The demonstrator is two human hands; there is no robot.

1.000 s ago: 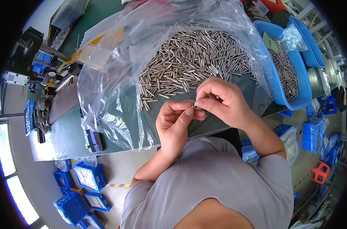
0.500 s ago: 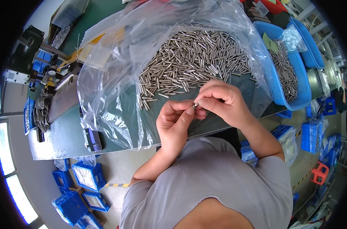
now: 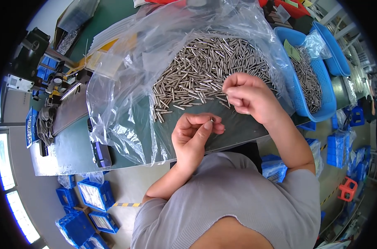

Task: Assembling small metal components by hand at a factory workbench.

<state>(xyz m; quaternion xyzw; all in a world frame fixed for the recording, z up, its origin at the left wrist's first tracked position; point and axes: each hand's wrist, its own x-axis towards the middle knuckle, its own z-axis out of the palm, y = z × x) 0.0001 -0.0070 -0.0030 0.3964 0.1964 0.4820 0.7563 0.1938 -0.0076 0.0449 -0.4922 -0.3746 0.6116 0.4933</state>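
Between thumb and forefinger, my left hand [image 3: 193, 132] pinches a small metal part [image 3: 212, 119]; only its round end shows. My right hand [image 3: 250, 96] is apart from it, higher and to the right, over the near edge of a pile of metal pins [image 3: 209, 66]. Its fingers are curled together, and whatever they may hold is hidden. The slim, pointed silvery pins lie heaped on a clear plastic bag [image 3: 122, 108] spread over the green table [image 3: 68, 155]. A few loose pins lie at the pile's near edge.
On the right, a blue basket [image 3: 330, 97] holds more pins and a green slip, with another blue basket [image 3: 335, 52] behind. A bench device [image 3: 58, 79] stands at the left. Blue crates [image 3: 95, 195] sit on the floor, and a red stool [image 3: 347, 189] is at the right.
My right hand has left the small metal part and moved up and right to the pins. My left hand stays nearly in place, still pinching the part.
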